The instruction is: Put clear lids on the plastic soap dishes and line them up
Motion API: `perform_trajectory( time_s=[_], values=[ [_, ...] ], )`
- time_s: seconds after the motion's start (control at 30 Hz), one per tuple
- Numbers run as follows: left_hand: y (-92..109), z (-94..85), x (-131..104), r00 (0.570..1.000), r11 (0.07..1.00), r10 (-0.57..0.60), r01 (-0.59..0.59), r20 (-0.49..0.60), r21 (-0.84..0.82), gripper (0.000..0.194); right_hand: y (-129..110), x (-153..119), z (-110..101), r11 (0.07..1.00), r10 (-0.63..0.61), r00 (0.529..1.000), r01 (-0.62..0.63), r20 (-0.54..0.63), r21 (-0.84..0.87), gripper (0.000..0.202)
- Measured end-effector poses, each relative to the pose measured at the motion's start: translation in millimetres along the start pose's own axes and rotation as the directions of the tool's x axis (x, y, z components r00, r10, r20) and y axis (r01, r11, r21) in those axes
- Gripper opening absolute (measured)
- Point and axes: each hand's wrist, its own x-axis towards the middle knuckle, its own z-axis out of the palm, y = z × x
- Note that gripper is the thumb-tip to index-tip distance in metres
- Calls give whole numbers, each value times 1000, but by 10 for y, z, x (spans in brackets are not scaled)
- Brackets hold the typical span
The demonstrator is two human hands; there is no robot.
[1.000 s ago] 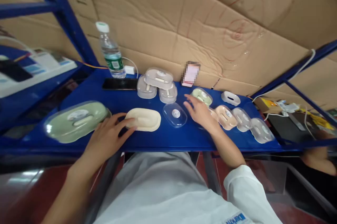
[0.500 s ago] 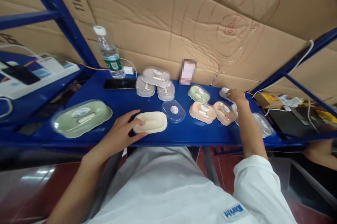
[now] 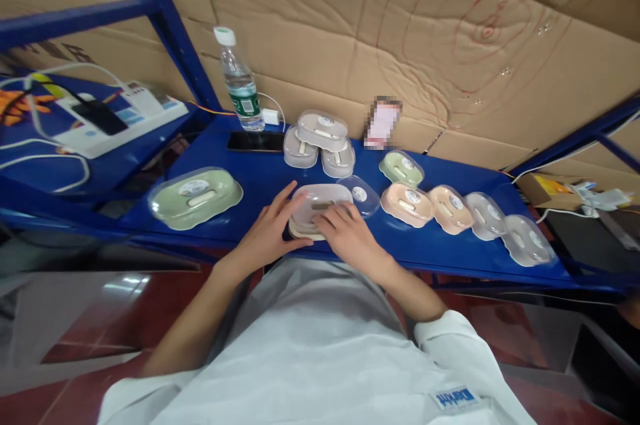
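In front of my body, a pale grey oval tray point(image 3: 305, 209) sits over a cream oval tray point(image 3: 307, 236), whose rim shows beneath it. My left hand point(image 3: 267, 228) grips the left end of the pair, thumb along the front edge and fingers behind. Over the right part of the grey tray my right hand point(image 3: 347, 232) curls its fingers into it; the fingertips are partly hidden. Just behind and to the right lies a clear lid point(image 3: 367, 197) with a round label, flat on the blue table point(image 3: 270, 175).
Lidded boxes stand around: a large green one point(image 3: 200, 198) at left, stacked grey ones point(image 3: 320, 132) behind, a peach one point(image 3: 407, 205) at right among others. A water bottle point(image 3: 243, 88), a black phone point(image 3: 255, 141) and a power strip point(image 3: 120, 132) are at back left.
My right hand has come from the back right to the middle. A grey tray now lies over the cream tray. The view has shifted, and my left hand remains at the tray's left end.
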Motion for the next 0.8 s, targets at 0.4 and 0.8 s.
perform_trajectory(
  time_s=[0.4,0.8],
  values=[
    [-117,40,-27,997,996,68,-69,-31,-58,72,233,-225,18,978,7,1000,-14,31,208,40],
    [-63,-94,-10,1000,982,8,-5,15,-187,68,207,-242,111,970,98,994,-108,53,216,42]
  ],
)
